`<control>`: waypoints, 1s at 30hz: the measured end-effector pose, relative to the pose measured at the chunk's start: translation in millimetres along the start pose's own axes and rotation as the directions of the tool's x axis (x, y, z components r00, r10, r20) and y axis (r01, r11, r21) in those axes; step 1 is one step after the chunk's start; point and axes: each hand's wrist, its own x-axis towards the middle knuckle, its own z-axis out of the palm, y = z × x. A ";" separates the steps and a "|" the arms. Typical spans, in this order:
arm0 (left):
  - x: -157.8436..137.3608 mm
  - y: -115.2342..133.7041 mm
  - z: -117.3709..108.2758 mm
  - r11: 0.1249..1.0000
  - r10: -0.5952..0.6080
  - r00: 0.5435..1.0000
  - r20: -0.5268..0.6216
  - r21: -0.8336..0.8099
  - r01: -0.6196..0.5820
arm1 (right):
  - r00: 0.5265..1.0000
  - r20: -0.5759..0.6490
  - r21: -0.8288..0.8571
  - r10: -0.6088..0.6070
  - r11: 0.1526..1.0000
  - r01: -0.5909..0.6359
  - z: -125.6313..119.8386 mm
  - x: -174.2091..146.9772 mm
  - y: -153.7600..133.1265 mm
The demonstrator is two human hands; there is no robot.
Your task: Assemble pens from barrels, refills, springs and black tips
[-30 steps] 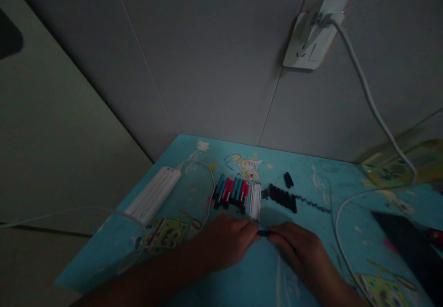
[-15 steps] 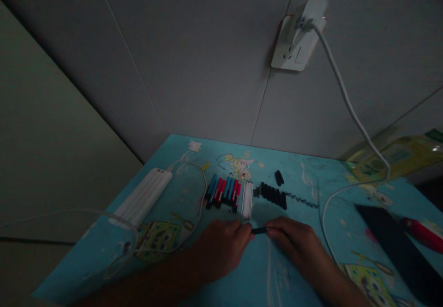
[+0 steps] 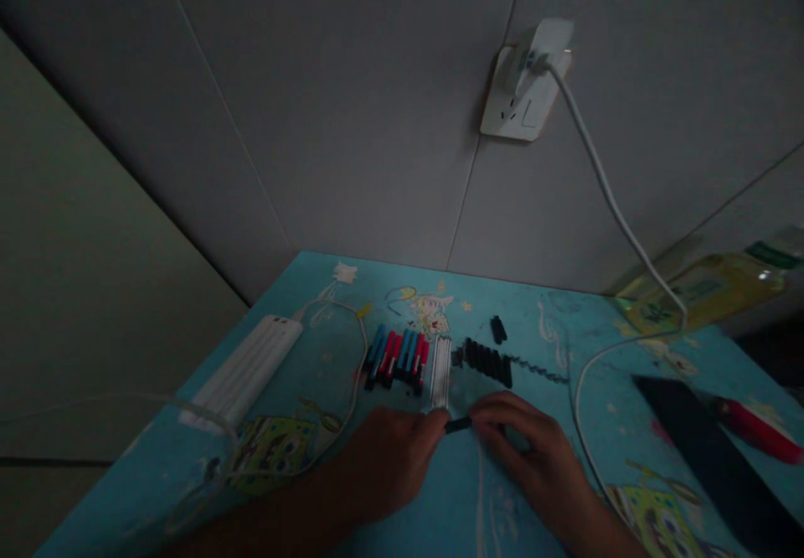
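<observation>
Above the table's front part, my left hand [image 3: 402, 457] is closed around one end of a small black cylinder [image 3: 458, 426], which looks like a pen part. The fingertips of my right hand [image 3: 528, 449] pinch its other end. Just beyond my hands lies a row of blue and red capped pens or markers [image 3: 397, 359]. To their right is a bundle of thin white sticks [image 3: 440, 372], side by side. Several short black cylinders [image 3: 488, 362] lie further right, with a line of tiny dark pieces [image 3: 537, 368] trailing from them. A couple more black pieces [image 3: 498, 329] rest behind.
A white power strip [image 3: 244, 369] with its cable lies on the left of the blue cartoon-print tablecloth [image 3: 402, 290]. On the right are a dark flat strip [image 3: 703, 449], a red object [image 3: 757, 431] and a yellow bottle [image 3: 709, 290]. A white cable [image 3: 603, 173] hangs from the wall socket [image 3: 524, 97].
The camera view has shifted slightly. Both hands still hold the black cylinder between them, and the fingers of my right hand have moved a little at its end.
</observation>
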 end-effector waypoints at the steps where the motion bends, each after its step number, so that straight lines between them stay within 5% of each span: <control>1: 0.4 -1.4 0.4 1.000 -0.011 1.000 0.000 0.000 0.011 | 1.000 -0.020 -0.005 -0.011 1.000 0.011 -0.3 0.1 0.5; 6: 2.7 -8.4 2.2 0.999 -0.037 0.999 -0.009 -0.025 0.037 | 0.990 -0.134 -0.199 0.035 0.978 -0.062 -9.4 0.8 10.9; 12: 1.7 -13.6 4.8 0.998 -0.022 0.999 -0.050 -0.064 0.019 | 0.958 -0.273 -0.582 0.086 0.778 -0.235 -39.0 2.6 29.1; 18: 1.1 -12.9 5.8 0.999 -0.012 0.999 -0.040 -0.031 0.010 | 0.960 -0.235 -0.688 0.150 0.672 -0.273 -50.0 1.8 36.2; 25: 2.3 -14.0 3.1 0.999 -0.005 0.998 -0.058 -0.033 0.003 | 0.956 -0.250 -0.652 0.154 0.703 -0.283 -42.8 3.4 45.7; 30: 4.7 -13.6 4.6 1.000 0.004 0.998 -0.058 -0.021 -0.005 | 0.964 -0.260 -0.462 0.046 0.871 -0.166 -22.4 0.0 21.8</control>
